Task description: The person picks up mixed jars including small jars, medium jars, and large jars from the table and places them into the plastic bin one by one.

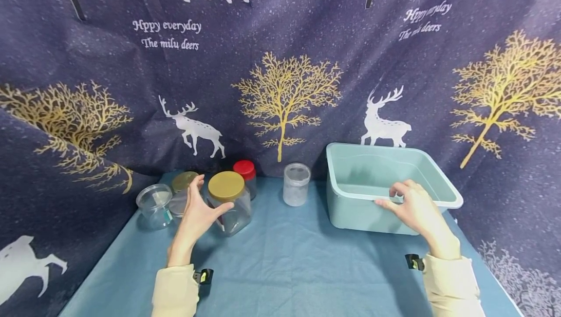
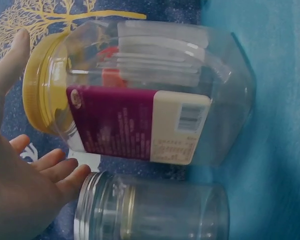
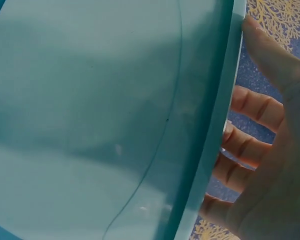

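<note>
My left hand (image 1: 199,214) is spread beside a large clear jar (image 1: 236,215) with a gold lid, thumb and fingers apart on either side of the lid. In the left wrist view the jar's purple and cream label (image 2: 140,125) shows. A second jar with a silver-coloured rim (image 2: 155,207) stands close by the fingertips. At the near rim of a pale green basin (image 1: 368,217), my right hand (image 1: 414,205) has its fingers loosely bent over the rim and its thumb extended. In the right wrist view the thumb tip and fingertips are right at the rim.
A red-lidded jar (image 1: 246,176) stands behind the gold-lidded one. A frosted jar (image 1: 296,188) is between it and the basin. At the left are a clear round container (image 1: 155,210) and another gold-lidded jar (image 1: 183,180). A patterned curtain (image 1: 285,25) hangs behind the blue-covered table (image 1: 298,263).
</note>
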The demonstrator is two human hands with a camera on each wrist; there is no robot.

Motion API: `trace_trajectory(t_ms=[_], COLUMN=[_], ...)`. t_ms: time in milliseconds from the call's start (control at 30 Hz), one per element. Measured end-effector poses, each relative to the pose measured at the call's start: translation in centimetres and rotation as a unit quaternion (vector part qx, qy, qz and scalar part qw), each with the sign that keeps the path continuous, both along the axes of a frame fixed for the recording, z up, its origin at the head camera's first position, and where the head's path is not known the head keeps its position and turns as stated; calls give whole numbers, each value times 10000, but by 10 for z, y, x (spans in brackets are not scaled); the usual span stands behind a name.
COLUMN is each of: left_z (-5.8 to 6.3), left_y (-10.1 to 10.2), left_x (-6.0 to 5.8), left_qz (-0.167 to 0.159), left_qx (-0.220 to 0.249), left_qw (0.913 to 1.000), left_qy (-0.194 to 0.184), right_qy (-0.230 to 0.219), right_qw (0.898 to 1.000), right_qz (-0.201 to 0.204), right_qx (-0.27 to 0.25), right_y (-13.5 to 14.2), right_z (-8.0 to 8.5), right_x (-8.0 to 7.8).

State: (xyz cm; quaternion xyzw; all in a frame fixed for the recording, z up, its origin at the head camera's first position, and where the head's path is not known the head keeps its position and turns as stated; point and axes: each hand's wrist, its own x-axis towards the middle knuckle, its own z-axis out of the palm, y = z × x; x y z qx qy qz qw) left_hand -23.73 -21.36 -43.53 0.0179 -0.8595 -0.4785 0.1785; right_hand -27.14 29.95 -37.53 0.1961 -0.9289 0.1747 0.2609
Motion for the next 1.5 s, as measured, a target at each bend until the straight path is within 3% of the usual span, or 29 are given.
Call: trace_trajectory(t_ms=[367, 600, 800, 1133, 1500], left_z=[-2, -2, -2, 2, -1], left_y=[6, 7, 11, 9, 13], left_x=[-2, -3, -6, -3, -5], left_qz=[-140, -77, -108, 36, 16], left_qx=[-193, -134, -137, -449, -345], left_qw=[9991, 9984, 9980, 9961, 9971], left_qy=[-338, -550, -603, -753, -682], right_qy=[142, 3, 197, 266, 677], right_qw=[9997, 9991, 9977, 9983, 9972], right_qz=[52, -14, -67, -77, -253], right_qx=[-168, -425, -639, -523, -187], right_y=[2, 2, 5, 1, 0], right_z=[-4, -9, -14, -15, -12], right_x=[-5, -2, 0, -3, -1])
